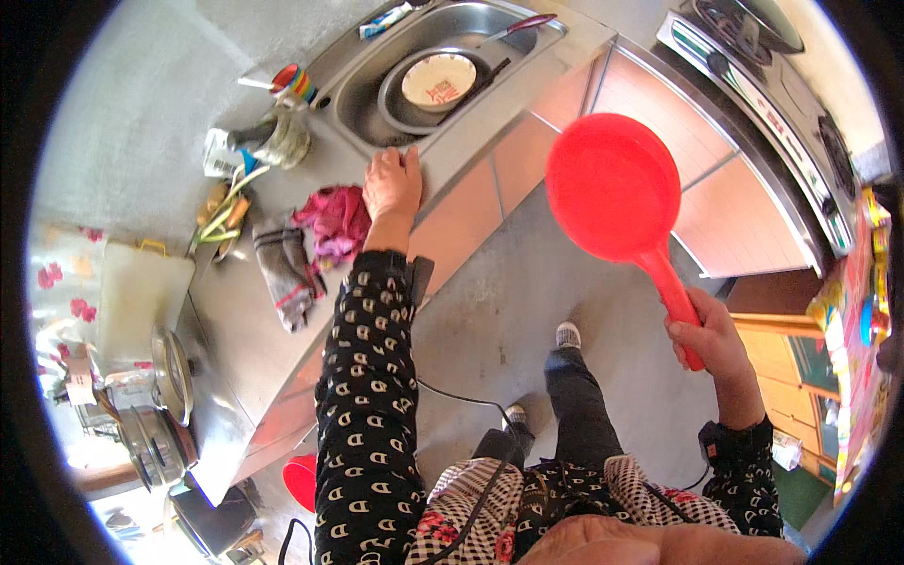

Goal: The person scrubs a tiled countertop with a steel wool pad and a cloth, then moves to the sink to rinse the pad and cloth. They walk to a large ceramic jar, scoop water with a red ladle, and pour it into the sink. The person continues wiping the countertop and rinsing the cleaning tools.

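Note:
My right hand grips the handle of a red plastic water ladle, raised over the floor; whether it holds water I cannot tell. My left hand rests on the counter's edge just below the steel sink; its fingers are bent, and no held object shows. A crumpled pink cloth lies beside the left wrist, with a grey cloth next to it. Inside the sink a metal basin holds a patterned white bowl. A red-handled utensil leans at the sink's far side.
Vegetables, a stone mortar and striped cups stand along the wall. A cutting board and lidded pot are at left. A gas stove is at upper right. A dark cable hangs before my body.

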{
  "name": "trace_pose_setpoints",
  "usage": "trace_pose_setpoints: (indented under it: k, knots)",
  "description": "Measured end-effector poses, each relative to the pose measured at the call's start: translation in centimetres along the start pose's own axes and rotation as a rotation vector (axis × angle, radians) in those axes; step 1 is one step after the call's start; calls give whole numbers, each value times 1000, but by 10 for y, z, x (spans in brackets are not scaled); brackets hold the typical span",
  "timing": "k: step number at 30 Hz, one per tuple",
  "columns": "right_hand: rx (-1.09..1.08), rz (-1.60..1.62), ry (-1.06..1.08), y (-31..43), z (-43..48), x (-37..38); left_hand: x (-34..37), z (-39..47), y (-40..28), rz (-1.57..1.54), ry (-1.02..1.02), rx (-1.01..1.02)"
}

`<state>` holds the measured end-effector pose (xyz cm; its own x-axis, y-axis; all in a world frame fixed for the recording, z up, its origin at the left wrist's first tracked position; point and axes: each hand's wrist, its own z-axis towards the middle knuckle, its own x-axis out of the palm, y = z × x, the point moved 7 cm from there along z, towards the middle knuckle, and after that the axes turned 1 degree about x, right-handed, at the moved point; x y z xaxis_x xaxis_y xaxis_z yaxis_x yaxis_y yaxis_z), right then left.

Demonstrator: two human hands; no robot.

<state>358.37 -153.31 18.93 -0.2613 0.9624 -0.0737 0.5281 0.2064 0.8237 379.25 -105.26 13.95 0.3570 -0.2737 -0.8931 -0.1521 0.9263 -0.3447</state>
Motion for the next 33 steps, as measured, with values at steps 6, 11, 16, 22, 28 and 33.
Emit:
trace_pose_setpoints:
  k: [6, 11, 16, 22, 28, 33]
  knots:
    - [-83, -138, 71, 124, 125, -6, 3, -1, 0, 38, 17, -44]
    - [-242, -350, 49, 202, 214, 6, -3, -1, -3, 9, 17, -30]
    - [-209, -245, 83, 235, 298, 29, -3, 1, 0, -48, 65, -42]
    - [-202, -241, 104, 262, 362, 45, -7, 1, 1, -108, 73, -35]
    - [-238, -187, 135, 281, 401, 49, -7, 2, 4, -113, 74, -46]
    - [-223, -245, 126, 289, 424, 43, -10, 2, 6, -95, 75, -70]
